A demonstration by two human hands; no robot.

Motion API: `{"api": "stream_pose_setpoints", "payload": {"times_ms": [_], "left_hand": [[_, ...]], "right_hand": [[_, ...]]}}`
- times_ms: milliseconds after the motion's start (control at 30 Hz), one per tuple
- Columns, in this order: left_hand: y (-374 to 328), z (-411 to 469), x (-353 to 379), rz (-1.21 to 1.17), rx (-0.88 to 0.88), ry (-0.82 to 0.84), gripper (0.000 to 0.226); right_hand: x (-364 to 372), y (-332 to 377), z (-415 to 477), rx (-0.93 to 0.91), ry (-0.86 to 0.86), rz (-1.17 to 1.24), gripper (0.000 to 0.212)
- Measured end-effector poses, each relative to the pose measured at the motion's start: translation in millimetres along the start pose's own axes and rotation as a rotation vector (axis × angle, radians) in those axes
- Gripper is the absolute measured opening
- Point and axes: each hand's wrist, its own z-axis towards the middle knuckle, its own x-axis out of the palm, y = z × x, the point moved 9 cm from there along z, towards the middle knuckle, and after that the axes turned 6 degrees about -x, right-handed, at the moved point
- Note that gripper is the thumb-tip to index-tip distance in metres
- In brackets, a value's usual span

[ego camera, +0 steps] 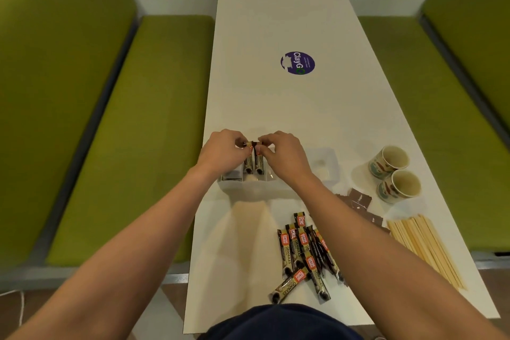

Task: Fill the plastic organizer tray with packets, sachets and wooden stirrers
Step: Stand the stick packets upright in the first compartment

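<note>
A clear plastic organizer tray [329, 163] sits on the white table in front of me. Two coffee granule sachets [255, 164] stand side by side in a left-middle compartment. My left hand [223, 153] and my right hand [284, 153] both pinch the top ends of these sachets above the tray. A brown packet lies in the tray's leftmost compartment [233, 175]. Nearer to me lies a loose pile of coffee sachets [305, 254]. Brown sugar packets [360, 200] lie to the right, and a bundle of wooden stirrers [425, 248] lies at the table's right edge.
Two paper cups [394, 174] lie on their sides right of the tray. A purple round sticker [297, 62] marks the table's middle. Green bench seats [132, 132] run along both sides of the narrow table.
</note>
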Motion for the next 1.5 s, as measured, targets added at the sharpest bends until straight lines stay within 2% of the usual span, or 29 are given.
{"api": "stream_pose_setpoints", "payload": {"times_ms": [233,367,433,500,600,733,867,933,1000,1100,1267,1367,1500], "left_hand": [[-2.8,-4.4,-8.2,0.028,0.040,-0.048,0.043],[-13.7,-31.7,-20.2,0.004,0.097,-0.196,0.035],[-19.8,-59.2,-16.3,-0.055,0.127,-0.233,0.030],[-22.4,-90.3,3.3,-0.095,0.158,-0.179,0.028],[-17.8,-130.7,53.7,-0.074,0.107,0.022,0.030],[-2.6,-160.4,109.9,-0.023,-0.059,0.210,0.052],[1.9,-164.5,135.1,0.019,-0.072,0.289,0.065],[2.1,-161.2,136.3,0.024,-0.080,0.277,0.060],[2.2,-157.4,134.2,0.006,-0.107,0.269,0.051],[5.3,-154.4,127.8,-0.082,-0.172,0.253,0.043],[14.4,-157.4,106.9,-0.464,-0.323,0.231,0.045],[7.9,-152.3,80.2,-0.617,-0.314,0.191,0.036],[-6.8,-133.7,28.9,-0.761,-0.253,0.081,0.016]], "right_hand": [[-10.6,0.2,-14.4,0.004,-0.076,0.010,0.041],[-38.0,3.7,-40.1,-0.021,-0.156,0.047,0.032],[-50.1,1.7,-63.8,-0.029,-0.139,0.038,0.026],[-52.7,-6.0,-93.2,-0.014,-0.054,0.021,0.022],[-43.2,-27.8,-139.6,0.023,0.096,-0.051,0.020],[-28.7,-51.8,-178.3,0.072,0.137,-0.129,0.029],[-16.6,-55.8,-184.1,0.020,0.197,-0.224,0.048],[-12.9,-55.8,-180.5,-0.002,0.235,-0.255,0.052],[-10.2,-56.9,-176.3,-0.012,0.253,-0.255,0.047],[-12.1,-58.9,-170.9,0.010,0.229,-0.151,0.028],[-34.0,-55.8,-165.7,0.107,0.152,0.166,0.009],[-57.4,-47.8,-161.7,0.126,0.064,0.336,0.007],[-90.6,-29.6,-149.5,0.038,-0.101,0.553,0.008]]}}
